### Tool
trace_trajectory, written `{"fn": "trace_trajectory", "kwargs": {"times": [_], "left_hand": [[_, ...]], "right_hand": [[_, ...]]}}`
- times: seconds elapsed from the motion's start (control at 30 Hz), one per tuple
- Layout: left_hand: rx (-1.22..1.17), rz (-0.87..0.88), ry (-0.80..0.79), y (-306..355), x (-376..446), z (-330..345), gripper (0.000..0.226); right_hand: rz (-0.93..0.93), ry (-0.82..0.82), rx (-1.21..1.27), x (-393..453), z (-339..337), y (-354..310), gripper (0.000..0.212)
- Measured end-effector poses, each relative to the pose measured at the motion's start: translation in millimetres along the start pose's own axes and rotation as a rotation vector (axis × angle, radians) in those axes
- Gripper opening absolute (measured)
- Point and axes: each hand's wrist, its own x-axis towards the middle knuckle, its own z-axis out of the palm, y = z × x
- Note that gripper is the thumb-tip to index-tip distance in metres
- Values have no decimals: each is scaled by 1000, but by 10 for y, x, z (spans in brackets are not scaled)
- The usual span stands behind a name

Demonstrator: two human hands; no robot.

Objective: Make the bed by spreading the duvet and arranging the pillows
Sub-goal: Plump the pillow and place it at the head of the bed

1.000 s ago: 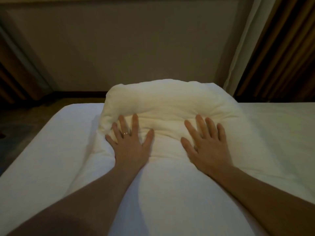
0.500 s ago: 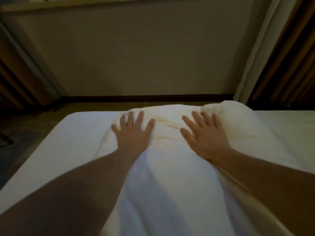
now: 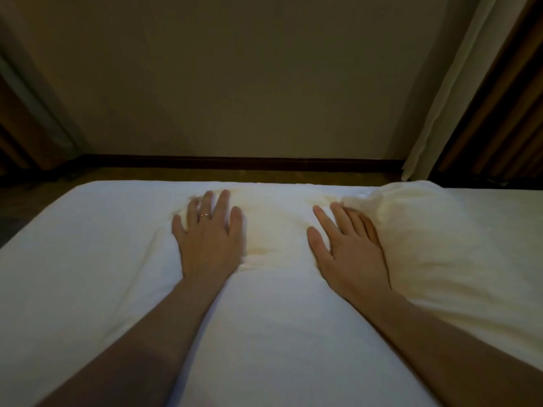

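The wide white-sheeted bed [image 3: 73, 259] fills the lower part of the head view, its far edge running just before a dark skirting board [image 3: 235, 163] and a plain beige wall [image 3: 235, 77]. A pale hanging curtain [image 3: 435, 107] drops beyond the bed's far right corner.

On the bed lies the soft cream-white padded duvet [image 3: 279, 304], spread from the near edge up to the bed's far edge. Most of it lies flat, but right of the bed's middle a puffy bunched fold [image 3: 417, 230] stands above the rest. No pillow shows clearly.

The left hand [image 3: 210, 239], a thin ring on one finger, rests palm down on the duvet near the bed's far edge, fingers spread wide and holding nothing. The right hand [image 3: 349, 248] lies flat beside it, fingers extended and close together, its outer edge touching the bunched fold; it grips nothing either.

The duvet looks light, thick and yielding, sinking under both palms and creasing around them. It probably slides easily over the sheet, so flat pressure smooths it. To shift the bunched part, pinching a full handful of the fold or the duvet's far hem would likely serve best.
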Motion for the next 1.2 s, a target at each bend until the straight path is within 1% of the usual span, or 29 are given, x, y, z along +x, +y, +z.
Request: {"fn": "trace_trajectory", "kwargs": {"times": [0.07, 0.1, 0.17, 0.2, 0.23, 0.27, 0.3, 0.37, 0.4, 0.43, 0.47, 0.5, 0.53, 0.57, 0.6, 0.63, 0.67, 0.7, 0.73, 0.77, 0.8, 0.83, 0.87, 0.97, 1.03, 1.07, 1.13, 1.17, 1.2], "left_hand": [[-41, 16, -33, -11, 26, 59, 56], [-15, 55, -105, -46, 63, 48, 54], [90, 151, -288, -212, 117, -59, 56], [173, 197, -347, -342, 99, -126, 62], [242, 217, -379, -448, 48, -232, 68], [285, 196, -400, -553, -50, -337, 68], [280, 140, -431, -641, -192, -441, 63], [38, -15, -480, -764, -470, -548, 58], [-97, -94, -493, -783, -604, -620, 59], [-170, -167, -514, -817, -721, -713, 60], [-201, -224, -536, -845, -814, -828, 60], [-206, -271, -579, -868, -899, -956, 60], [-191, -322, -641, -852, -981, -1110, 59], [-146, -358, -700, -801, -1077, -1270, 58], [-59, -336, -701, -702, -1173, -1433, 56], [20, -242, -566, -586, -1261, -1556, 53], [65, -69, -304, -428, -1350, -1677, 51], [51, 107, -95, -223, -1474, -1761, 52], [-3, 267, -16, -12, -1632, -1800, 56], [-46, 391, -62, 163, -1819, -1788, 60], [-50, 457, -166, 304, -2004, -1740, 64], [-17, 490, -229, 353, -2164, -1679, 64], [17, 500, -220, 305, -2264, -1576, 61], [121, 397, -77, -84, -2263, -1319, 56], [156, 285, -34, -250, -2263, -1249, 60], [202, 206, -48, -303, -2292, -1221, 62], [229, -28, -110, -359, -2355, -1245, 72], [221, -155, -192, -355, -2354, -1289, 80], [197, -283, -320, -336, -2318, -1369, 86]], "right_hand": [[-1, -16, -9, 4, 42, 14, 59], [-4, -44, -3, 7, 23, 4, 58], [-41, -107, -18, 28, -107, -16, 58], [-69, -136, -62, 40, -183, 6, 59], [-85, -151, -128, 17, -310, 75, 60], [-86, -140, -196, -33, -434, 160, 62], [-58, -113, -255, -118, -541, 259, 63], [92, -81, -331, -329, -662, 445, 63], [185, -80, -330, -467, -718, 505, 64], [279, -84, -305, -585, -766, 539, 66], [361, -120, -266, -662, -826, 559, 69], [431, -217, -216, -719, -934, 560, 72], [481, -319, -178, -755, -1082, 545, 74], [500, -366, -157, -776, -1235, 495, 75], [475, -346, -149, -814, -1398, 390, 71], [389, -273, -125, -893, -1515, 230, 66], [251, -195, -75, -1021, -1599, 14, 61], [96, -144, -18, -1189, -1650, -249, 58], [-39, -141, 20, -1401, -1655, -508, 58], [-125, -205, 10, -1621, -1590, -692, 63], [-176, -286, -28, -1808, -1511, -762, 70], [-187, -338, -89, -1932, -1432, -707, 76], [-153, -325, -118, -1994, -1383, -577, 78], [-1, -189, -207, -2061, -1345, -28, 72], [82, -210, -272, -2160, -1415, 346, 72], [123, -238, -297, -2242, -1451, 490, 72], [241, -321, -311, -2420, -1510, 701, 72], [290, -360, -314, -2467, -1561, 769, 70], [352, -412, -298, -2456, -1577, 804, 68]]}}
